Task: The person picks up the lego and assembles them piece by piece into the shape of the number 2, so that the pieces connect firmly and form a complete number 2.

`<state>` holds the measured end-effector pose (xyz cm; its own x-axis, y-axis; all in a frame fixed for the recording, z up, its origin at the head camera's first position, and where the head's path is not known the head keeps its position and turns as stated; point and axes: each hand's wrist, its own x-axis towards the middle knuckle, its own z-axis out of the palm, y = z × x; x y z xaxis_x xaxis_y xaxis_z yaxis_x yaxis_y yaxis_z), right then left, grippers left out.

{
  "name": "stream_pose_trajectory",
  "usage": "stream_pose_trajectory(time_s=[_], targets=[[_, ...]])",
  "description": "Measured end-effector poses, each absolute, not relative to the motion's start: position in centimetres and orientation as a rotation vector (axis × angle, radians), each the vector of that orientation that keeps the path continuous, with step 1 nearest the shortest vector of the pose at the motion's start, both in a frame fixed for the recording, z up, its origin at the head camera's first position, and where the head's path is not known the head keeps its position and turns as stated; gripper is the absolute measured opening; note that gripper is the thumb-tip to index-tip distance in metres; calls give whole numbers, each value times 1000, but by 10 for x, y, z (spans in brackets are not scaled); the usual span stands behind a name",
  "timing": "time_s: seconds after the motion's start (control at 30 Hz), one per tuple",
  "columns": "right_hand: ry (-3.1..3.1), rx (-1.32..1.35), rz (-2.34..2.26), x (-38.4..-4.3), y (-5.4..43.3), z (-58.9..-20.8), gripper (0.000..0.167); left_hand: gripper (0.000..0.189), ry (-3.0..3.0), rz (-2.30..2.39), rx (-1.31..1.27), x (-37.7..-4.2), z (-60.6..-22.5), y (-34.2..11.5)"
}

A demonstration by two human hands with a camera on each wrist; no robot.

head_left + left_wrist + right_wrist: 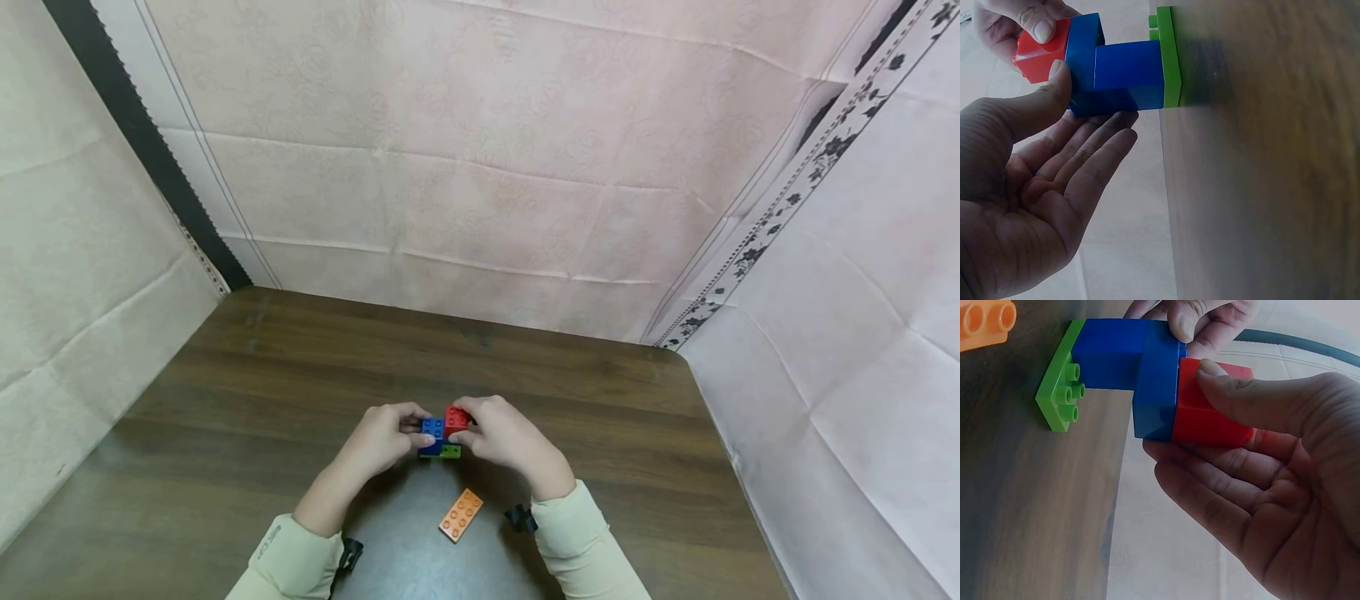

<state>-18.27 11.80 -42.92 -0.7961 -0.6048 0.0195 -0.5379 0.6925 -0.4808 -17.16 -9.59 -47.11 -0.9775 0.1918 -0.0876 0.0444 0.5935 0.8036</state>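
A small stack of building bricks stands on the table, with a flat green brick (1054, 405) at its base. On one side of the green brick sits a blue brick (1110, 353). An upper blue brick (1157, 394) lies across that one and overhangs it. The red brick (1210, 425) is against the upper blue brick's studded top, at the overhanging end. My right hand (504, 433) pinches the red brick between thumb and fingers. From the other side, my left hand (380, 439) holds the upper blue brick, thumb on its near face.
An orange brick (461, 515) with studs up lies on the wooden table (300, 367), nearer to me than the stack. Pale cloth (465, 192) hangs behind the table and along both sides. Black wrist straps show at both cuffs.
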Motion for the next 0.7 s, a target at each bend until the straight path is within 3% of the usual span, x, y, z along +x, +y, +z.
stream_pose_trajectory(time_s=[0.7], targets=[[2796,-964,-785,-181,120,-439,34,20,2671,1356,215,-173,-474,-96]])
